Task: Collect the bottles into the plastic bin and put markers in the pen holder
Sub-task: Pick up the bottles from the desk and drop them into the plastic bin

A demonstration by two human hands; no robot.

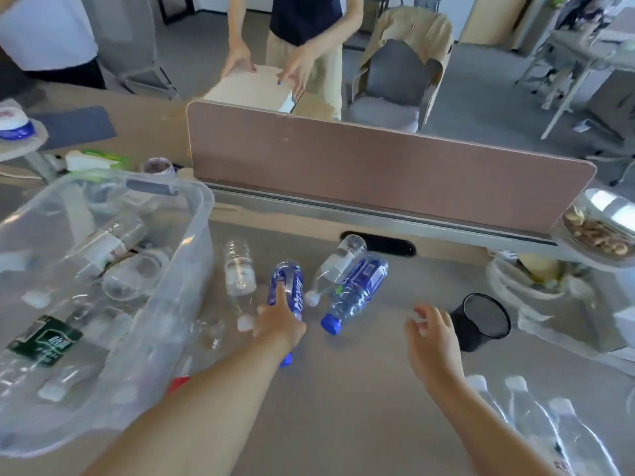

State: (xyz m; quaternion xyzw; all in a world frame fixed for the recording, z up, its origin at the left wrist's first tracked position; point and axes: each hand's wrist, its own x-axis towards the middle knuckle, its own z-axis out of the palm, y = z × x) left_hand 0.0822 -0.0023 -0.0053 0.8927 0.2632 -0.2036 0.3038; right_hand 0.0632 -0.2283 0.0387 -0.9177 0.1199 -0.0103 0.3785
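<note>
A clear plastic bin (197, 214) at the left holds several empty bottles. Beside it on the table lie a clear bottle (239, 273), a blue-labelled bottle (288, 280), another clear bottle (335, 266) and a second blue bottle (360, 290). My left hand (278, 321) rests on the first blue-labelled bottle, index finger stretched along it and the other fingers closed around its lower part. My right hand (431, 333) hovers open over the table, between the blue bottles and a black mesh pen holder (481, 321). No markers are visible.
Several more clear bottles (536, 420) lie at the bottom right. A pink desk divider (378, 166) runs across the back. Bowls and a plate of shells (598, 231) stand at the right. A person stands behind the divider with hands on a white box (247, 87).
</note>
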